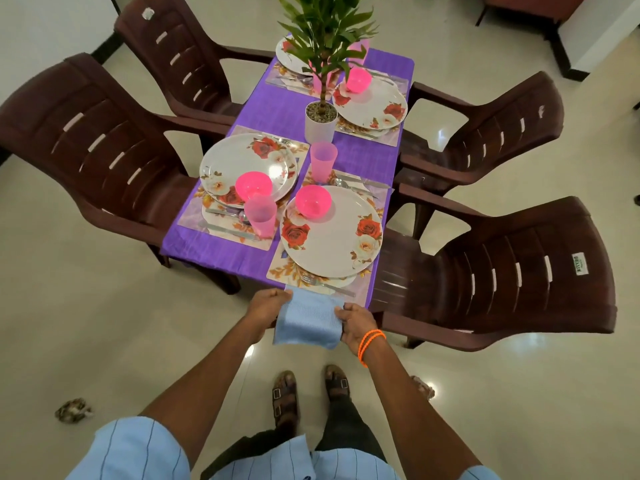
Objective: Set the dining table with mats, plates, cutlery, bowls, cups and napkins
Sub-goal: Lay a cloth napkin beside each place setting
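While held, napkin [308,318] looks pale-blue, folded.

table layout, seen from its near end

the table [277,109] runs up the middle of the frame, two chairs on each side. a potted plant [320,121] stands at its centre. lower right of it, a plate [330,233] lies on a mat [277,268], a bowl [313,201] on the plate's upper left part and a cup [323,161] just above. to the left, another plate [247,166] carries a bowl [253,185], a second cup [260,215] just below it. two more plates sit at the far end. at the near edge, a napkin [308,318] hangs between the left hand [266,306] and right hand [355,322], below the mat.
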